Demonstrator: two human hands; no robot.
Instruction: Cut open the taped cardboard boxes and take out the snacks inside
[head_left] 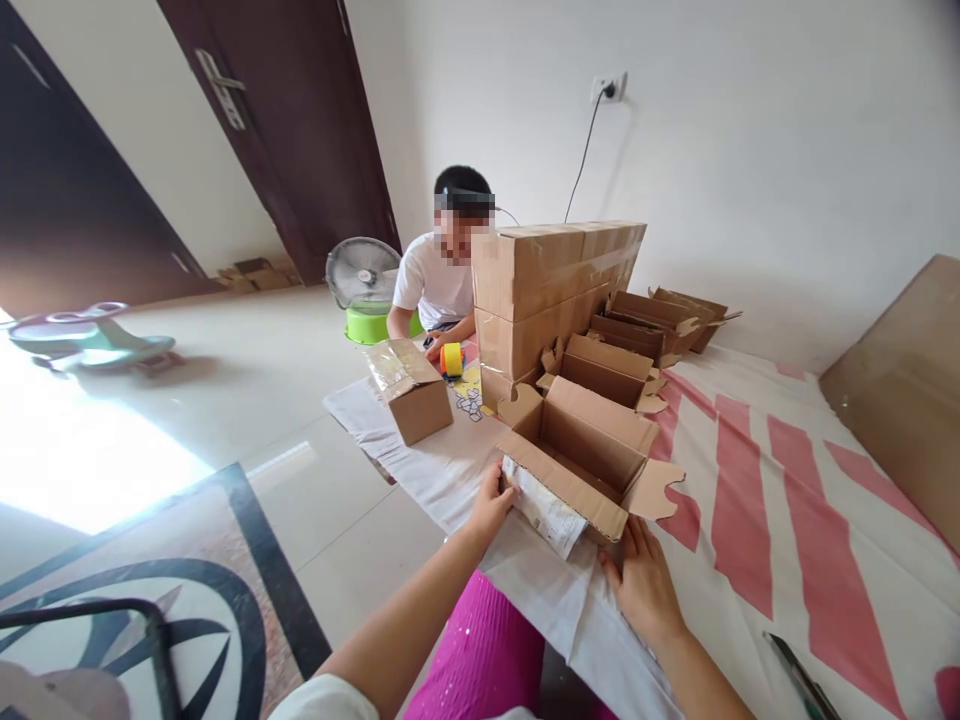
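Note:
An open cardboard box (574, 435) stands in front of me on the cloth-covered table, its flaps folded outward. A printed paper label (546, 508) hangs on its near side. My left hand (493, 500) grips the box at its left corner, thumb by the label and fingers partly hidden. At the near right corner, my right hand (645, 580) touches the box with fingers extended and thumb apart, holding nothing. Behind it, more open boxes (609, 362) stand in a row beside a stack of taped boxes (551, 285).
Across the table a person (439, 275) sits near a yellow tape roll (451, 360) and a taped box (414, 390). A utility knife (801, 675) lies at lower right. A large cardboard piece (900, 390) leans at right. A fan (365, 275) stands behind.

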